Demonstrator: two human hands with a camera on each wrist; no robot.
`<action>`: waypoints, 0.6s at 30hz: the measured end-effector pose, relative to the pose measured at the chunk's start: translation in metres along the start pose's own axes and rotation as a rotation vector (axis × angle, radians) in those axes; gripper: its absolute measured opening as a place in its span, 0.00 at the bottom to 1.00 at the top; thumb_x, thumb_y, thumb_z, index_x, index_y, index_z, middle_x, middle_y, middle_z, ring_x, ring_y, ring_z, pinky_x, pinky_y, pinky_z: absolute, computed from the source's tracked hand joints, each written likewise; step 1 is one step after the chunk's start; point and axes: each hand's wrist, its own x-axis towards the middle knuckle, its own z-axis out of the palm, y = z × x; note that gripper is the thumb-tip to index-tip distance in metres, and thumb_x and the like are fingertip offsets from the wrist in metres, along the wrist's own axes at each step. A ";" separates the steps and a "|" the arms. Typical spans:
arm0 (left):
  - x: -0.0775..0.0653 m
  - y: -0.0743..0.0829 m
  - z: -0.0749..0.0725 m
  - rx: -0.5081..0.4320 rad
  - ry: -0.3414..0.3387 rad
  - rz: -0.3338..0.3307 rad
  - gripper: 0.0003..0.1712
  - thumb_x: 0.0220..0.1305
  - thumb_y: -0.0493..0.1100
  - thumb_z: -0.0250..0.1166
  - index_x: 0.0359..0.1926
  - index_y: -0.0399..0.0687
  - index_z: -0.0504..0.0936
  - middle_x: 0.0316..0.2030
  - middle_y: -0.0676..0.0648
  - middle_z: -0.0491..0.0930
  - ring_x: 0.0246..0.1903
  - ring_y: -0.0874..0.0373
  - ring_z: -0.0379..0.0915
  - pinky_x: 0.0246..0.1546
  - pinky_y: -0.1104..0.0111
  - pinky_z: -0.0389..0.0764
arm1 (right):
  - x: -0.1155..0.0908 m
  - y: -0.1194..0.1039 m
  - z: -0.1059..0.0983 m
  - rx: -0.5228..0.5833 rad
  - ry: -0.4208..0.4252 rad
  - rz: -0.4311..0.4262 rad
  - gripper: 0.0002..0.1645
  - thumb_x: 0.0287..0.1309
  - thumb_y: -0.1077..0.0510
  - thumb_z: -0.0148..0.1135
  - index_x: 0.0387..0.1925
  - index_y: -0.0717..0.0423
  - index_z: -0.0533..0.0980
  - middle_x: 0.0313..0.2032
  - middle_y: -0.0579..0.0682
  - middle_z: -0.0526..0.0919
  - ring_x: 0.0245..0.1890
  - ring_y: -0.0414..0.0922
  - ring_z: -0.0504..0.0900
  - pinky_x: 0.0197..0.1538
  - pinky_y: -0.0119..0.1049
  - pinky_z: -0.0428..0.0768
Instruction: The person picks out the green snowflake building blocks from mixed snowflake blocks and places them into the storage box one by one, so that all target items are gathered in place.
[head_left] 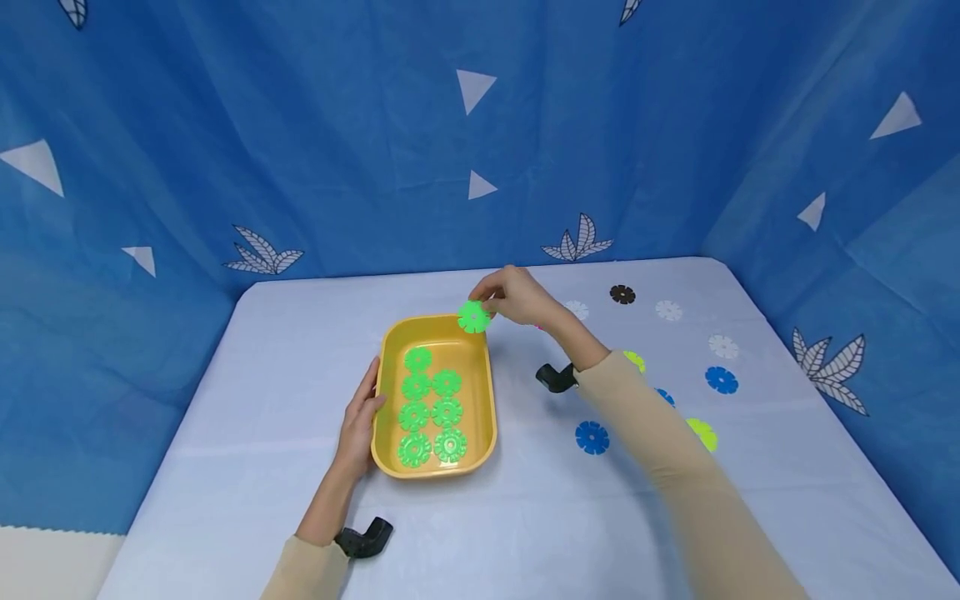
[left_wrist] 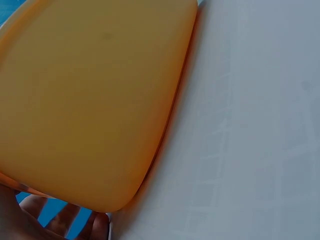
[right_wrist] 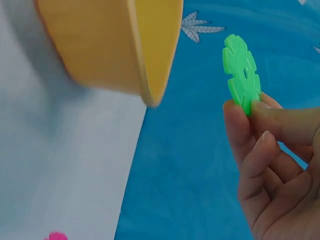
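Observation:
A yellow plastic tray (head_left: 437,477) stands on the table, with several green notched discs (head_left: 414,415) lying inside it. My left hand (head_left: 358,425) grips the tray's left side, thumb at the rim; in the left wrist view its fingers (left_wrist: 62,220) show beside the tray wall (left_wrist: 95,100). Over the tray's far right corner, my right hand (head_left: 517,296) pinches another green notched disc (head_left: 474,317) between thumb and fingers. The right wrist view shows this disc (right_wrist: 242,72) tilted nearly edge-on, held above the rim and apart from it.
Right of the tray lie scattered notched discs: blue ones (head_left: 592,437), white ones (head_left: 723,346), yellow-green ones (head_left: 702,434) and a dark brown one (head_left: 622,293). A pink piece (right_wrist: 57,236) shows at the right wrist view's lower edge. My right forearm covers some discs. Blue cloth (head_left: 375,150) hangs behind.

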 end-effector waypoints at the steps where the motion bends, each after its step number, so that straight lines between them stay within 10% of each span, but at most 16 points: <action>1: 0.000 0.000 -0.001 0.002 0.001 0.003 0.34 0.75 0.39 0.39 0.77 0.67 0.49 0.77 0.59 0.44 0.76 0.59 0.40 0.60 0.88 0.60 | 0.003 -0.002 0.005 -0.015 -0.004 -0.007 0.12 0.62 0.68 0.60 0.44 0.60 0.84 0.43 0.54 0.87 0.32 0.44 0.84 0.40 0.35 0.84; 10: -0.001 -0.001 -0.002 -0.012 -0.001 0.029 0.34 0.75 0.39 0.39 0.77 0.64 0.48 0.78 0.55 0.42 0.76 0.55 0.39 0.59 0.87 0.62 | 0.027 -0.008 0.046 -0.212 -0.020 -0.033 0.13 0.60 0.67 0.60 0.42 0.54 0.87 0.41 0.49 0.88 0.42 0.45 0.83 0.46 0.35 0.82; 18: -0.001 0.000 -0.001 -0.006 -0.007 0.024 0.34 0.75 0.38 0.39 0.77 0.64 0.49 0.78 0.56 0.43 0.76 0.56 0.40 0.59 0.88 0.61 | 0.031 -0.002 0.071 -0.316 -0.020 -0.042 0.14 0.62 0.67 0.60 0.41 0.52 0.88 0.42 0.49 0.89 0.22 0.39 0.72 0.26 0.27 0.65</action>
